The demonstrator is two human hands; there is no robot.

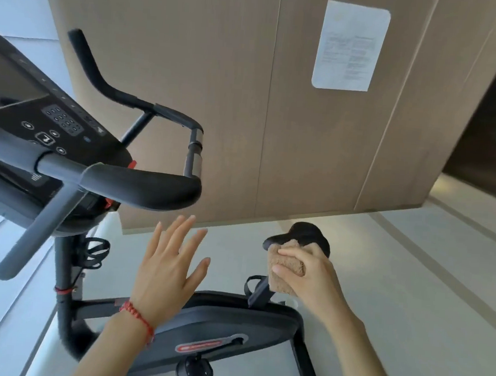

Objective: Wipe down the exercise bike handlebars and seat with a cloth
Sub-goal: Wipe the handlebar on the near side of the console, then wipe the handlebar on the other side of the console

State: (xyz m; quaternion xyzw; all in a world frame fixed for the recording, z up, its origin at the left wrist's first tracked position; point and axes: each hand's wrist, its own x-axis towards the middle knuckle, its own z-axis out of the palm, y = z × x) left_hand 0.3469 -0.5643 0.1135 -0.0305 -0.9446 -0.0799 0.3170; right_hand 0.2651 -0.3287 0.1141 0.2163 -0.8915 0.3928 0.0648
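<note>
At the seat (305, 235), low and right of centre, the right hand (308, 269) clutches a tan cloth (286, 265), pressing it against the seat's near edge. The left hand (169, 266) hangs free with fingers spread, holding nothing, just below the handlebars (140, 185). A red bracelet (138, 317) circles the left wrist. The console (35, 117) sits at far left, and a paper (351, 46) hangs on the brown wall (220, 67).
</note>
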